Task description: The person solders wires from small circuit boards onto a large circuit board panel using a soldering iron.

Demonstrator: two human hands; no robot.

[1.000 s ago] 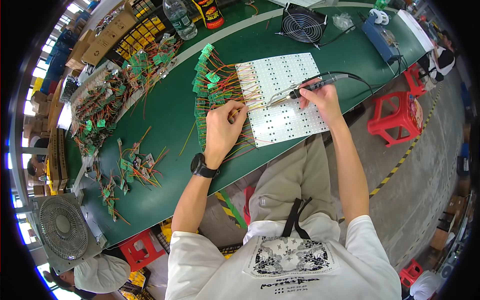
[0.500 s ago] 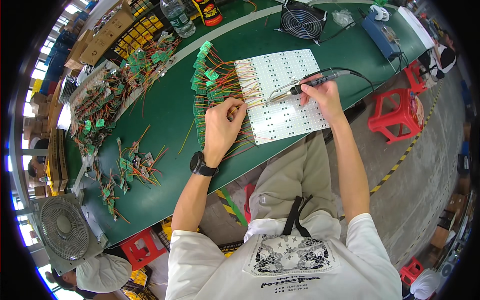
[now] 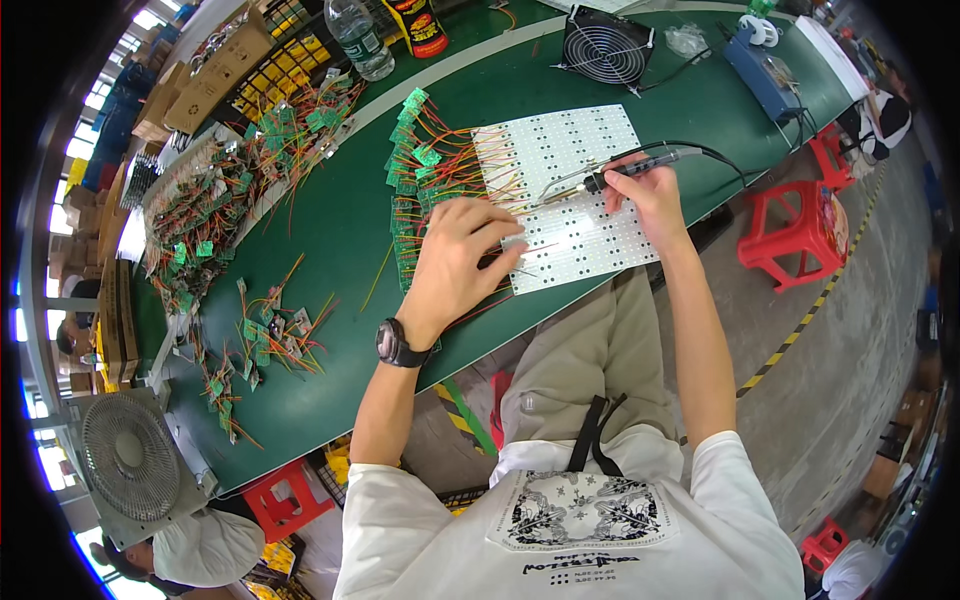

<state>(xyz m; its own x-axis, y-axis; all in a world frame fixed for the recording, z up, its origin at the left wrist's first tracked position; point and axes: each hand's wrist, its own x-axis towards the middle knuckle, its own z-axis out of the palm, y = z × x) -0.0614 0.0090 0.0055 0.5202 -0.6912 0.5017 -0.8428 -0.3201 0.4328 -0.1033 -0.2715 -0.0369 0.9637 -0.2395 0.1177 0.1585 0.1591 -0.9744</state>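
We see yellow items (image 3: 275, 90) in a black crate (image 3: 318, 48). Our right hand (image 3: 645, 195) pinches a soldering iron (image 3: 594, 184) over a white board (image 3: 590, 235); our left hand (image 3: 465, 260), fingers parted, is at its wired left edge.

The white panel (image 3: 568, 222) looks smooth and glossy.

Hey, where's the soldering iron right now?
In the head view, right of centre: the soldering iron is in the right hand, its tip pointing left over the white dotted board, near the left hand.
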